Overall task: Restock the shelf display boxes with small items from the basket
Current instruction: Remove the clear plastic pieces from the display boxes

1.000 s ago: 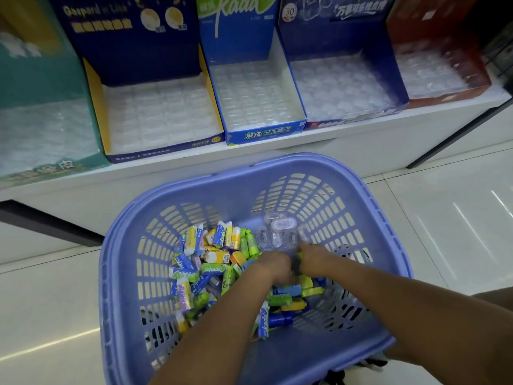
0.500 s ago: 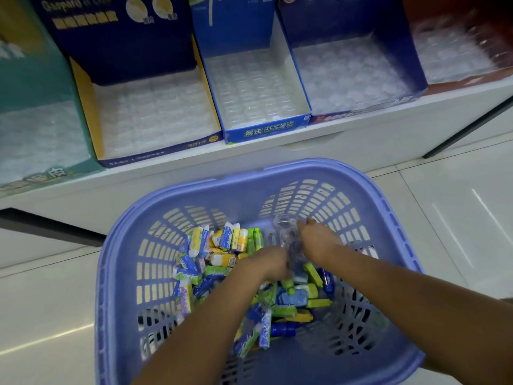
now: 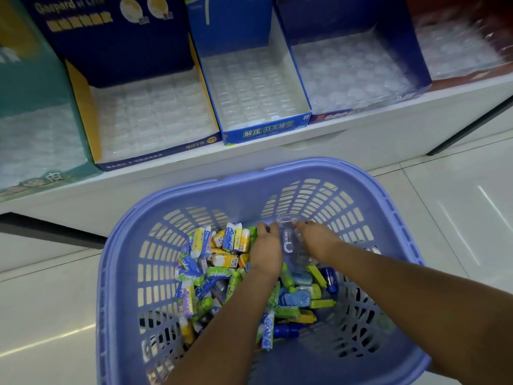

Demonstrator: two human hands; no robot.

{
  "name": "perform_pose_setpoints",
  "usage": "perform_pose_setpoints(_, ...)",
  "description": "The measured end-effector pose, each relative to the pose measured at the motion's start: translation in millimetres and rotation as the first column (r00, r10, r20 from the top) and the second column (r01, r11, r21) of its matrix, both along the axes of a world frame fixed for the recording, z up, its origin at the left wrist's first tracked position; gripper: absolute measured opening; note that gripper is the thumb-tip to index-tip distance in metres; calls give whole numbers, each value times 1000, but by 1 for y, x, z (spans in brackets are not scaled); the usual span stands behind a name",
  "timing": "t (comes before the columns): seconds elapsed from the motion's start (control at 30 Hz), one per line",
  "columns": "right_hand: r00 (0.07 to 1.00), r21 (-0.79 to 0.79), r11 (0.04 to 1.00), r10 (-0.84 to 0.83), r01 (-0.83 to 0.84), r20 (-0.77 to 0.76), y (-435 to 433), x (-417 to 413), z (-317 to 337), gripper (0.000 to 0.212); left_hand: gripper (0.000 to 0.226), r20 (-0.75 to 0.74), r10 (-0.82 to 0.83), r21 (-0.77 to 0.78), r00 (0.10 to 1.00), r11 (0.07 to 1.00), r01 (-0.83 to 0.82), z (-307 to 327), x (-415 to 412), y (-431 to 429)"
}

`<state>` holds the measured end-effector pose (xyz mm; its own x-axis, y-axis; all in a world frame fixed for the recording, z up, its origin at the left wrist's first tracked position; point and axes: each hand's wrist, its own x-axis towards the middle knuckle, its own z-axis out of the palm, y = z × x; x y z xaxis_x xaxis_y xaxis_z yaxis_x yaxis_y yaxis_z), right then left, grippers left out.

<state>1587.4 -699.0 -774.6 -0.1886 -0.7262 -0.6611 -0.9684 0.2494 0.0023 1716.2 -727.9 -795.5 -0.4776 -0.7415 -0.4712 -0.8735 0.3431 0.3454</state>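
Observation:
A lavender plastic basket [image 3: 311,169] stands on the floor below the shelf, with several small colourful packets [image 3: 222,262] heaped in its left and middle part. Both my hands reach into it near the far wall. My left hand [image 3: 267,250] and my right hand [image 3: 317,241] hold a clear plastic blister tray [image 3: 288,240] between them, one on each side. On the shelf stand open display boxes lined with clear moulded trays: a navy and yellow box [image 3: 83,107], a blue box [image 3: 263,129] and a dark blue box [image 3: 416,65].
A teal box [image 3: 41,79] stands at the far left of the white shelf [image 3: 361,140] and a red box [image 3: 472,76] at the far right. Glossy floor tiles [image 3: 458,218] surround the basket. A dark gap [image 3: 50,229] runs under the shelf at left.
Both hands have moved forward and down towards the basket's far wall with the clear tray between them. The view has tilted lower and closer to the basket.

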Motion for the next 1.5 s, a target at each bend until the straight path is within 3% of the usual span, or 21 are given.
perform_pose_setpoints(0.2, 966, 51, 995, -96, 87, 240, -6, 0, 70, 42, 64, 0, -45, -39, 999, 998, 45, -4, -1, -7)
perform_pose_setpoints(0.33, 918, 103, 992, -103, 68, 382, -7, -17, 141, 24, 48, -188, 58, 55, 981, 997, -48, 7, 4, -22)
perform_pose_setpoints(0.4, 835, 80, 980, -197, 182, 514, -5, -32, 170, 27, 38, -307, 228, 167, 924, 969, -183, 20, 4, -28)
perform_pose_setpoints(0.47, 707, 81, 955, -267, 286, 654, -3, -46, 195, 28, 21, -376, 462, 408, 803, 861, -304, 42, 1, -33)
perform_pose_setpoints(0.5, 639, 95, 943, -288, 319, 713, -1, -54, 206, 31, 14, -380, 571, 571, 728, 763, -301, 54, 0, -35)
perform_pose_setpoints(0.57, 494, 119, 923, -301, 365, 816, 3, -68, 222, 35, 17, -354, 700, 804, 621, 567, -181, 84, -1, -39)
perform_pose_setpoints(0.63, 383, 77, 903, -256, 423, 888, 8, -80, 235, 32, 18, -380, 716, 865, 585, 500, -50, 118, -2, -41)
perform_pose_setpoints(0.77, 235, -26, 821, -133, 571, 963, 15, -101, 253, 26, 17, -533, 672, 810, 515, 580, 82, 184, -17, -40)
perform_pose_setpoints(0.83, 244, -103, 758, -76, 645, 967, 15, -113, 260, 29, 17, -599, 655, 765, 460, 638, 87, 210, -33, -38)
perform_pose_setpoints(0.93, 277, -207, 578, -35, 789, 960, 11, -137, 268, 16, 14, -687, 638, 693, 347, 719, 49, 238, -61, -37)
perform_pose_setpoints(1.0, 171, -146, 472, -9, 869, 985, 3, -157, 270, 17, 15, -726, 617, 656, 304, 754, 35, 252, -80, -39)
perform_pose_setpoints(1.07, 9, -26, 435, 40, 900, 999, -7, -177, 273, 17, 17, -746, 600, 635, 289, 771, 38, 262, -100, -40)
perform_pose_setpoints(1.1, -23, -6, 435, 62, 900, 998, -12, -187, 274, 20, 17, -755, 589, 623, 289, 781, 36, 266, -111, -41)
perform_pose_setpoints(1.13, -13, -20, 443, 70, 896, 998, -18, -199, 276, 23, 15, -763, 578, 610, 289, 792, 25, 269, -121, -42)
perform_pose_setpoints(1.17, 57, -76, 448, 56, 891, 997, -23, -210, 277, 22, 11, -774, 561, 587, 295, 810, 2, 271, -131, -44)
perform_pose_setpoints(1.27, 426, -367, 409, -59, 836, 903, -39, -237, 281, 21, 15, -805, 494, 483, 329, 867, -120, 275, -159, -50)
perform_pose_setpoints(1.3, 508, -441, 384, -88, 811, 857, -46, -245, 280, 21, 19, -813, 464, 436, 352, 886, -160, 276, -166, -53)
perform_pose_setpoints(1.5, 791, -716, 360, -120, 598, 600, -92, -278, 256, 29, 9, -798, 293, 183, 526, 950, -253, 271, -197, -71)
